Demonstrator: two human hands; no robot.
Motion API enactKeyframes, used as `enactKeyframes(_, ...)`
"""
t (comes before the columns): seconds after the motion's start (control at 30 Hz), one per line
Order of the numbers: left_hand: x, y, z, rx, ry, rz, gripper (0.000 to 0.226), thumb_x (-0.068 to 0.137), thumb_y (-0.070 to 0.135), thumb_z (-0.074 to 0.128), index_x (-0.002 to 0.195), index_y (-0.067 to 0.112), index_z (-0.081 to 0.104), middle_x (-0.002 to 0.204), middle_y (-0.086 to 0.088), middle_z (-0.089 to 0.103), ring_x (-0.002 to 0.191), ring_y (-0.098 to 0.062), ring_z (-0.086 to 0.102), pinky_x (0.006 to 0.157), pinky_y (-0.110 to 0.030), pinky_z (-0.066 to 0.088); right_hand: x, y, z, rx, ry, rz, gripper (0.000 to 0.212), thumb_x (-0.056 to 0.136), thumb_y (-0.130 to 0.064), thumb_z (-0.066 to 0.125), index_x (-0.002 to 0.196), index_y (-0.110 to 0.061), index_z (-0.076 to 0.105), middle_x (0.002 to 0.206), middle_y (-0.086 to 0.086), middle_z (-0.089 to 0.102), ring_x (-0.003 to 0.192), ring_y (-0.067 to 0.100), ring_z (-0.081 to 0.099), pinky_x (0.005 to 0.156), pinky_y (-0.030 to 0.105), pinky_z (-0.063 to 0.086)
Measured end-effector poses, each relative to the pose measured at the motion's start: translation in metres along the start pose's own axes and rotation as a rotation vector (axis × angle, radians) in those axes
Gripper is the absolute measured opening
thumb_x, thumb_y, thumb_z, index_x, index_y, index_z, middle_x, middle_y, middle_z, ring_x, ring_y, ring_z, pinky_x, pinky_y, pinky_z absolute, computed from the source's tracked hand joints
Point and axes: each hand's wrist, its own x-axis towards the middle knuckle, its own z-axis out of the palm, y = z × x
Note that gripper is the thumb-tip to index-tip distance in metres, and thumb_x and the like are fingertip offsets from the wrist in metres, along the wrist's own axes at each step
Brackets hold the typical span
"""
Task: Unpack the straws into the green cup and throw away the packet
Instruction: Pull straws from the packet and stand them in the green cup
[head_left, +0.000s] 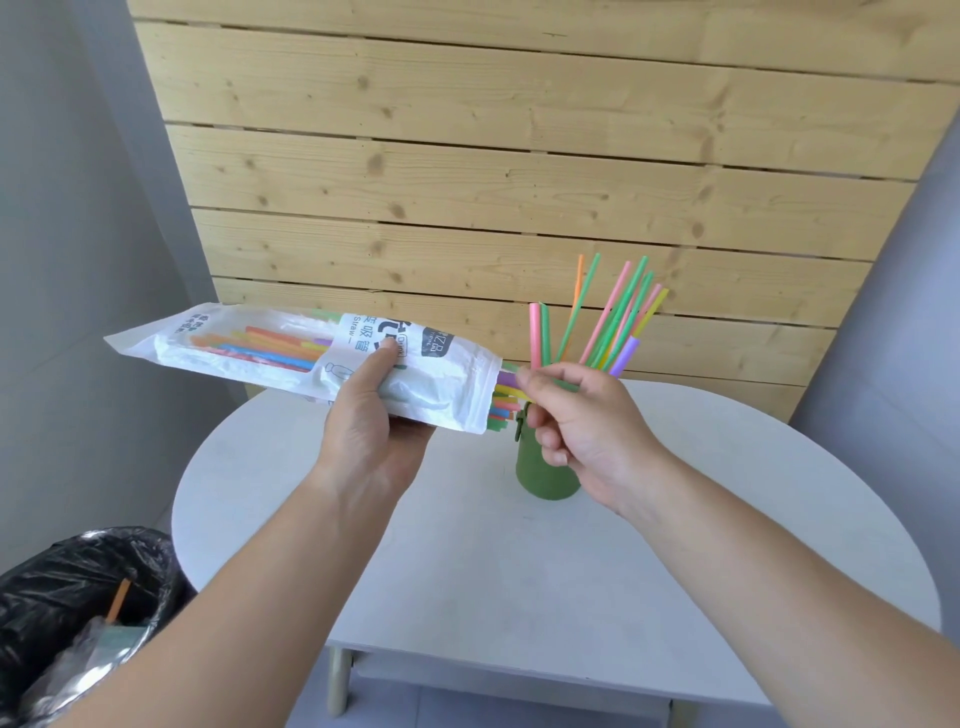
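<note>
Bright even daylight, soft shadows; wide-angle bending at edges

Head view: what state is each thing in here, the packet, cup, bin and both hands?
White plastic straw packet: open at its right end, partly full, held level.
Green cylindrical cup: upright on white table, holding loose straws.
Left hand: grips the packet.
Right hand: pinches straw ends at the packet's mouth.
Black-bagged rubbish bin: open, some rubbish inside.

A white round table is sitting below the left hand and the right hand — one pale wooden leg is showing under its near edge. A pine-plank wall is rising beyond both hands. A bin lined with black plastic is standing low, left of the left hand — beside the table.
</note>
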Motion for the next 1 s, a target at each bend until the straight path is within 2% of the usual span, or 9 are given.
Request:
enactKeyframes(0.07,0.001,0.004,-0.002,-0.019,0.006,0.007,0.016,0.098,0.012,0.066,0.114,0.014,0.069,0.102,-0.005,0.079,0.114,-0.026,0.074,0.099,-0.054,0.057,0.002,-0.003,-0.007,0.061,-0.008,0.033,0.013,0.091,-0.021,0.072,0.089,-0.011,0.064,0.054,0.002,0.056,0.039,0.011,0.039,0.036,0.019,0.028)
enactKeyframes(0.13,0.001,0.005,-0.004,-0.022,0.002,0.009,0.015,0.099,0.012,0.066,0.113,0.014,0.069,0.1,-0.004,0.08,0.112,-0.025,0.075,0.1,-0.055,0.057,0.002,-0.005,-0.013,0.065,-0.024,0.047,0.018,0.089,-0.027,0.073,0.086,-0.013,0.062,0.058,0.005,0.057,0.04,0.013,0.04,0.036,0.02,0.028)
enactKeyframes(0.23,0.0,0.003,-0.002,-0.006,-0.009,-0.004,0.013,0.098,0.012,0.066,0.11,0.014,0.071,0.098,-0.003,0.08,0.102,-0.024,0.078,0.099,-0.053,0.057,0.002,-0.003,-0.012,0.03,-0.04,0.027,0.023,0.086,-0.035,0.076,0.092,-0.015,0.068,0.06,0.005,0.063,0.04,0.014,0.042,0.037,0.02,0.031)
enactKeyframes(0.33,-0.001,-0.001,-0.001,0.001,-0.018,-0.015,0.01,0.098,0.012,0.066,0.105,0.014,0.072,0.098,-0.003,0.081,0.097,-0.023,0.078,0.097,-0.051,0.058,0.002,0.001,-0.008,0.05,-0.052,-0.009,0.018,0.088,-0.027,0.076,0.097,-0.013,0.071,0.057,0.003,0.064,0.04,0.012,0.043,0.036,0.021,0.032)
enactKeyframes(0.5,0.002,0.006,-0.005,-0.029,-0.009,-0.004,0.013,0.099,0.012,0.065,0.111,0.014,0.069,0.098,-0.004,0.08,0.11,-0.025,0.076,0.099,-0.056,0.057,0.008,-0.012,-0.028,0.05,-0.088,-0.015,0.008,0.09,-0.015,0.073,0.09,-0.01,0.068,0.055,0.004,0.061,0.039,0.01,0.043,0.036,0.019,0.033)
enactKeyframes(0.63,0.002,0.007,-0.007,-0.044,0.004,-0.007,0.014,0.099,0.012,0.066,0.112,0.014,0.068,0.102,-0.006,0.08,0.113,-0.026,0.074,0.101,-0.056,0.056,0.011,-0.028,-0.054,-0.004,-0.056,-0.055,0.008,0.091,-0.017,0.072,0.09,-0.01,0.068,0.056,0.006,0.063,0.038,0.01,0.045,0.036,0.019,0.034)
enactKeyframes(0.77,-0.001,-0.001,-0.004,-0.027,-0.007,-0.038,0.014,0.099,0.011,0.065,0.113,0.012,0.069,0.101,-0.006,0.081,0.111,-0.027,0.075,0.096,-0.055,0.058,0.008,-0.029,-0.061,-0.041,-0.035,-0.043,0.018,0.091,-0.025,0.073,0.097,-0.008,0.07,0.056,0.006,0.061,0.038,0.01,0.043,0.035,0.019,0.033)
enactKeyframes(0.87,0.0,-0.004,-0.002,-0.028,-0.016,-0.052,0.013,0.099,0.012,0.066,0.111,0.012,0.07,0.102,-0.007,0.081,0.109,-0.027,0.076,0.095,-0.054,0.059,0.006,-0.03,-0.065,-0.067,-0.025,-0.052,0.011,0.091,-0.019,0.072,0.088,-0.01,0.068,0.054,0.005,0.059,0.038,0.009,0.041,0.034,0.018,0.032)
enactKeyframes(1.0,0.003,0.0,-0.006,-0.064,0.018,-0.065,0.015,0.097,0.012,0.068,0.112,0.012,0.069,0.103,-0.008,0.081,0.104,-0.027,0.078,0.093,-0.053,0.06,0.007,-0.045,-0.088,-0.071,0.002,-0.067,0.01,0.092,-0.014,0.069,0.089,-0.005,0.066,0.052,0.002,0.056,0.037,0.007,0.037,0.033,0.016,0.028)
